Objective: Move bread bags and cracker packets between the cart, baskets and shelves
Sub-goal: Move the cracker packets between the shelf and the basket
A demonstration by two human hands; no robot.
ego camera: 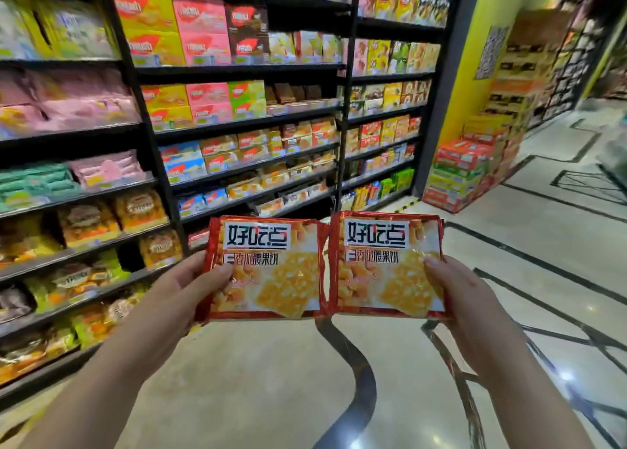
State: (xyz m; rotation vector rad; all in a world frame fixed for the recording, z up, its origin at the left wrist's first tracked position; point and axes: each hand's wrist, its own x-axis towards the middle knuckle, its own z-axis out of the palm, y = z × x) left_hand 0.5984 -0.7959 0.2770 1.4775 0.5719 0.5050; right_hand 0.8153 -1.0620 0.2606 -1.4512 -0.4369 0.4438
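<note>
Both hands up in front of the shelves point(244, 123), one cracker packet each. Left hand point(190, 279) pinches the left packet point(271, 269) at its lower-left edge, thumb on the front; the other fingers are behind the packet and hidden. Right hand point(464, 299) pinches the right packet point(386, 265) at its right edge in the same way. So the fingers are clamped on the packets on both sides. The packets are upright, labels facing the camera, and their inner edges touch or nearly touch. Both are in the air, not on a shelf or in the cart point(444, 353), whose red frame shows low right below the right packet.

Risks, as a judgement:
- Each grip is at one edge only and the wrap is glossy. The free side can sag or twist, and the packet can slip out onto the floor point(271, 381).
- Squeezing harder to stop a slip could crack the crackers inside.
- Both hands are full, so neither is free to clear a gap on the shelf. Pushing a packet into a packed row could knock its neighbours off.
- The packets are identical and the shelves are blurred, so the matching slot is unclear and a packet could go in the wrong one.
- If the cart is the goal, a drop from this height could miss it or land on the frame.
</note>
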